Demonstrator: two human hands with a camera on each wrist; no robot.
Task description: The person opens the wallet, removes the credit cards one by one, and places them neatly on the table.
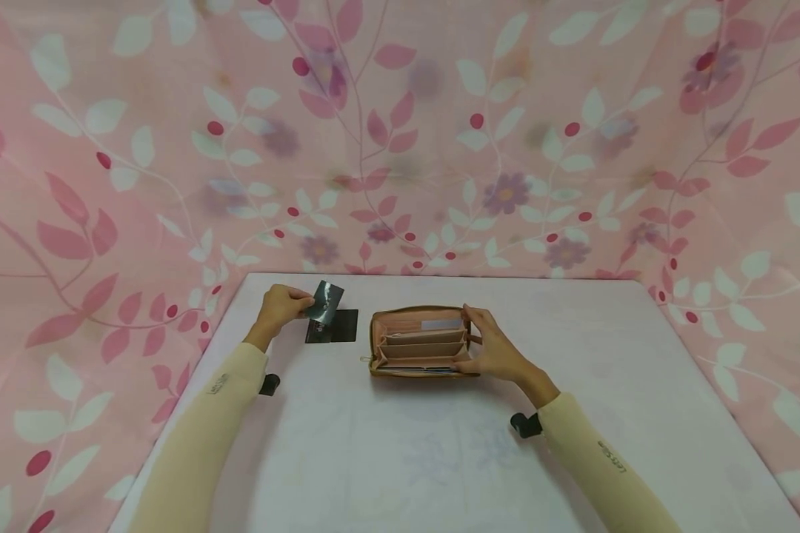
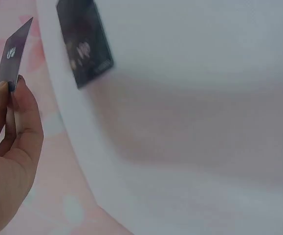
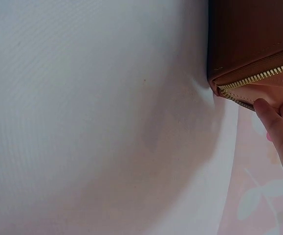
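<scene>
My left hand [image 1: 281,305] pinches a small dark card [image 1: 327,300] by its edge, thumb and fingertips on it, raised over the table at the left. In the left wrist view that card [image 2: 14,58] stands tilted, with a pale mark on its face. Below it, dark cards [image 1: 345,326] lie on the table side by side. A brown zip-around wallet [image 1: 427,371] sits unzipped to their right, its pink lining and several compartments facing up. My right hand [image 1: 496,352] holds the wallet's right end, fingers at the back edge and thumb toward the front. The wallet's gold zipper teeth [image 3: 258,77] show beside the fingers.
A white-covered table [image 1: 400,459] bears everything. Behind it and at both sides hangs a pink floral cloth [image 1: 400,148]. Cream sleeves [image 1: 207,437] cover both forearms, and a black wrist strap piece [image 1: 525,425] juts out at each wrist.
</scene>
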